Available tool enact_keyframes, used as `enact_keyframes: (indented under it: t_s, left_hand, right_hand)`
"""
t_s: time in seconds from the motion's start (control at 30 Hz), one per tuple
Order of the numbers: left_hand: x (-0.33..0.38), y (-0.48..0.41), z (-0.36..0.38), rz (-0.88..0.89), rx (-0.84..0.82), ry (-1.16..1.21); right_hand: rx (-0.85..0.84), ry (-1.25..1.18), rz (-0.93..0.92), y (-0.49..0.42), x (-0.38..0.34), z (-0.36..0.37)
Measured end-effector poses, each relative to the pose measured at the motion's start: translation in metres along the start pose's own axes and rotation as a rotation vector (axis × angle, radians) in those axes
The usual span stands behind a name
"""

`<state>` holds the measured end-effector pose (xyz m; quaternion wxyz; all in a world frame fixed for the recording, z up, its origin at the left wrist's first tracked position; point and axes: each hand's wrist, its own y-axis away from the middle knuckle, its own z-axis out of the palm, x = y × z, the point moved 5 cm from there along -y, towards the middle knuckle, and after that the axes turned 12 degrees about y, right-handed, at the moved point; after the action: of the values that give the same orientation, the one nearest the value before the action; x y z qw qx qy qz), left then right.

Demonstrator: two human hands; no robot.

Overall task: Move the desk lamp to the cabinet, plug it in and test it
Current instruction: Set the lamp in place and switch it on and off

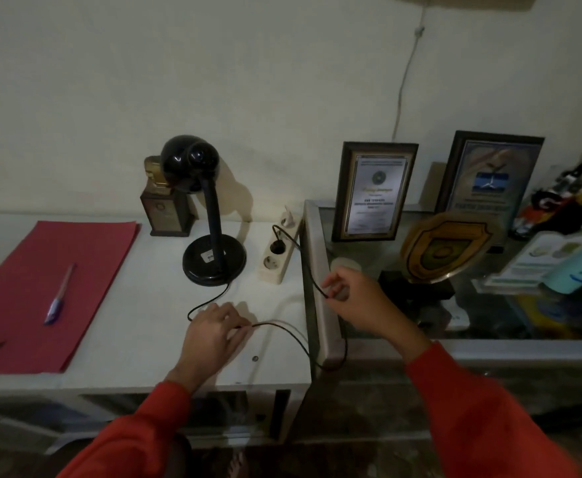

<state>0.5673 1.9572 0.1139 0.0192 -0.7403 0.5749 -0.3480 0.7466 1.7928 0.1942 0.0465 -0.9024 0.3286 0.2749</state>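
A black desk lamp [210, 215] with a round base and a domed shade stands unlit on the white cabinet top [144, 339]. Its black cord [303, 343] runs from the base, loops off the front edge and comes back up to a plug seated in the middle socket of a white power strip [277, 253]. My left hand [213, 336] pinches the cord near the base side. My right hand [355, 298] pinches the cord a little below the plug, over the edge of the glass cabinet [320, 305].
A red folder [61, 288] with a pen [60, 294] lies on the left. A small trophy [165, 205] stands behind the lamp. On the glass cabinet stand two framed certificates [372, 191], a shield plaque [444, 250] and several other items at the right.
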Motion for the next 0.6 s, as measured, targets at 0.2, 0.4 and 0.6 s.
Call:
enact_keyframes:
  t_s: [0.2,0.4,0.6]
  left_hand:
    - [-0.033,-0.024,0.014,-0.371,-0.027,0.072]
    - [-0.056,-0.054,0.027,-0.450,-0.112,0.144]
    - [-0.059,-0.072,0.039,-0.319,-0.137,0.044]
  right_hand:
    - [0.157,-0.042,-0.069,-0.053,-0.040,0.003]
    - [0.180,0.277,-0.099,-0.112,-0.058,0.026]
    - [-0.017,0.364,-0.087,-0.147,-0.051,0.063]
